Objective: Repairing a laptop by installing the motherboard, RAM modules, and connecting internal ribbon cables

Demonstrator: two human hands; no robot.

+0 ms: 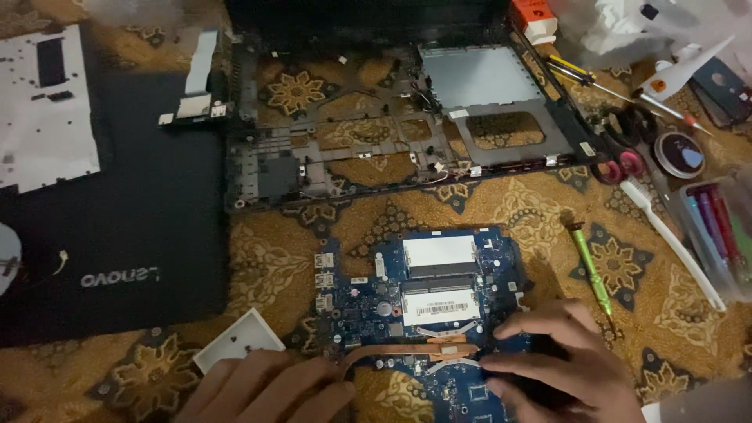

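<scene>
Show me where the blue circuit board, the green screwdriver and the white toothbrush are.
Blue circuit board (368,301), head view, bare left part.
Green screwdriver (589,270), head view, middle of its handle.
White toothbrush (675,239), head view, middle of its handle.

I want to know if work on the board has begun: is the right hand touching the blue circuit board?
Touching. In the head view the right hand lies on the blue circuit board, its fingertips pressing down beside the copper heat pipe.
</scene>
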